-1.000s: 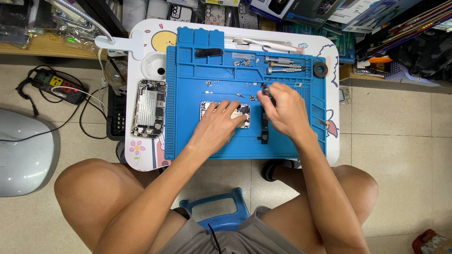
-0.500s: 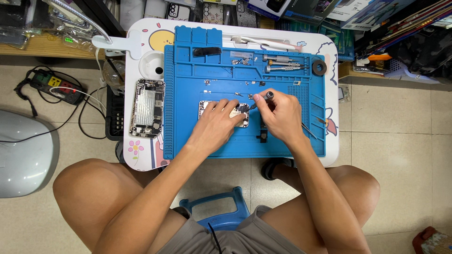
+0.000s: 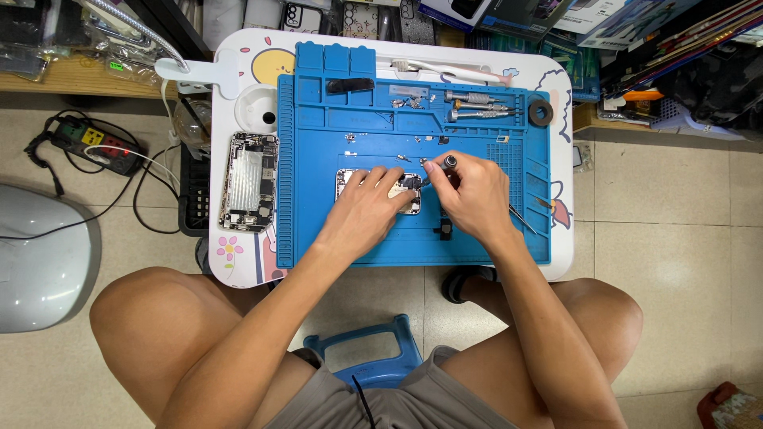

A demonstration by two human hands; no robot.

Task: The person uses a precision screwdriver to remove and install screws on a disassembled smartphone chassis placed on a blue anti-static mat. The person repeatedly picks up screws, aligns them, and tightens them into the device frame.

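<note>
An opened phone body (image 3: 409,191) lies in the middle of the blue work mat (image 3: 318,206). My left hand (image 3: 367,208) lies flat on the phone body and covers most of it. My right hand (image 3: 469,195) grips a small screwdriver (image 3: 443,165) with its tip angled down at the phone's right part. Tiny screws and small parts (image 3: 397,141) are scattered on the mat just beyond my hands.
A second opened phone (image 3: 248,181) lies on the white table (image 3: 238,79) left of the mat. Several metal screwdrivers (image 3: 477,105) and a black round roll (image 3: 540,113) sit at the mat's far right. A power strip (image 3: 99,147) and cables are on the floor at left.
My right hand with the screwdriver has shifted left and closer to the phone body. My left hand stays on the phone.
</note>
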